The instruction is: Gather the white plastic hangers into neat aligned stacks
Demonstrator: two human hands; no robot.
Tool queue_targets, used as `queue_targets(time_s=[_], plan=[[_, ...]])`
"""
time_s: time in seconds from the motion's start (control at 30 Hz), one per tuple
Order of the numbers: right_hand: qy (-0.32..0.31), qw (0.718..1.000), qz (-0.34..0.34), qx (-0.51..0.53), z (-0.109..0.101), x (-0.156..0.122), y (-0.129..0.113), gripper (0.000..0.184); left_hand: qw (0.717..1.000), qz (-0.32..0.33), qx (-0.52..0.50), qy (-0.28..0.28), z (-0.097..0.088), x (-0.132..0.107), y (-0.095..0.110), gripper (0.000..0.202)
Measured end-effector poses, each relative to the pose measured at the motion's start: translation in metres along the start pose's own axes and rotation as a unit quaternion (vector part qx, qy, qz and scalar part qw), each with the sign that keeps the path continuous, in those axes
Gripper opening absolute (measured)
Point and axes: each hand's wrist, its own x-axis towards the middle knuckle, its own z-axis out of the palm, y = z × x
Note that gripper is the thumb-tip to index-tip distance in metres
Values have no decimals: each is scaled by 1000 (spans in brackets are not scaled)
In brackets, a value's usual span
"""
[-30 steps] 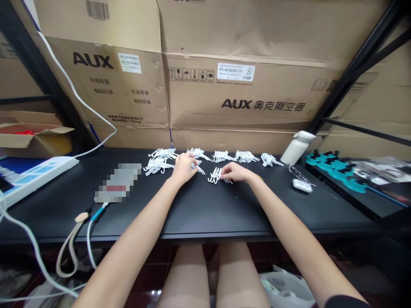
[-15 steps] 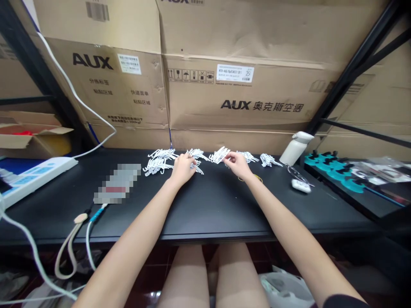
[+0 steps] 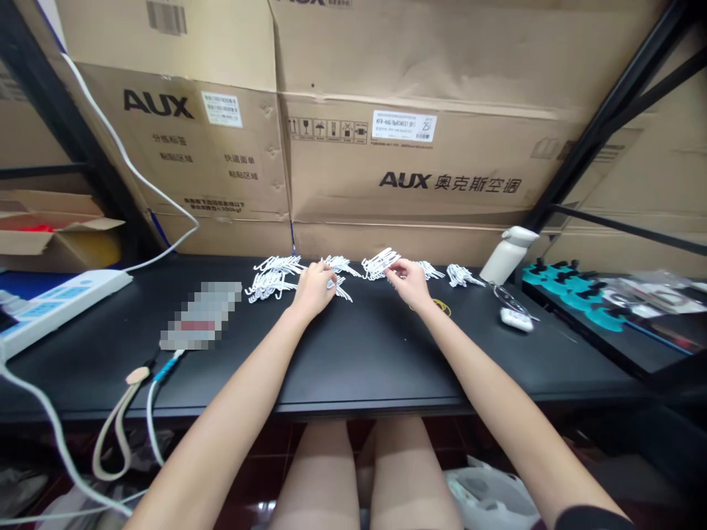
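My right hand point(image 3: 409, 283) has its fingers and thumb closed on the near end of a bundle of white wire hooks point(image 3: 378, 265); the hooks fan out to its left. My left hand point(image 3: 317, 288) is curled around white hooks point(image 3: 343, 288), whose ends stick out to the right of the fingers. More piles of white hooks point(image 3: 272, 283) lie just left of my left hand. Another group point(image 3: 338, 263) lies behind it. Beyond my right hand are two further groups, one partly hidden by the hand and one point(image 3: 462, 276) apart to the right.
Yellow rubber bands point(image 3: 440, 306) lie by my right wrist. To the right stand a white bottle point(image 3: 509, 255), an earphone case point(image 3: 516, 319) and turquoise holders point(image 3: 574, 291). On the left are a blurred-out device point(image 3: 203, 316) with a cable and a power strip point(image 3: 66, 302). Cardboard boxes point(image 3: 342, 177) wall the back.
The hook bundle at my right hand has turned and lifted slightly, its hooks now lying more in line. My left hand stays nearly in place.
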Motion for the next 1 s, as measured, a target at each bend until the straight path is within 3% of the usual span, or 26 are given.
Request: queue_targets(time_s=[0.17,0.27,0.4,0.57,0.8,0.9,0.97,1.0], plan=[[-9,1000,-24,-3,5,-3,4,20,1000,-17,-6,-15,1,1,-3,5],[-48,998,-27,-8,9,-5,4,19,1000,-20,-9,-16,2,1,-3,9],[-170,985,-11,-17,7,-4,2,18,999,-35,-15,-8,4,0,-2,10],[-356,932,61,23,0,-5,0,23,999,-23,-31,-3,4,0,1,15],[-452,886,103,24,-5,-10,-7,32,998,-2,-53,32,1,0,5,9],[-434,897,87,-12,-23,6,2,41,996,2,-65,66,1,1,5,9],[-254,956,92,-116,-35,26,16,40,994,3,-67,91,1,2,6,10],[-145,962,106,-207,-39,37,24,41,992,5,-67,105,1,2,7,10]])
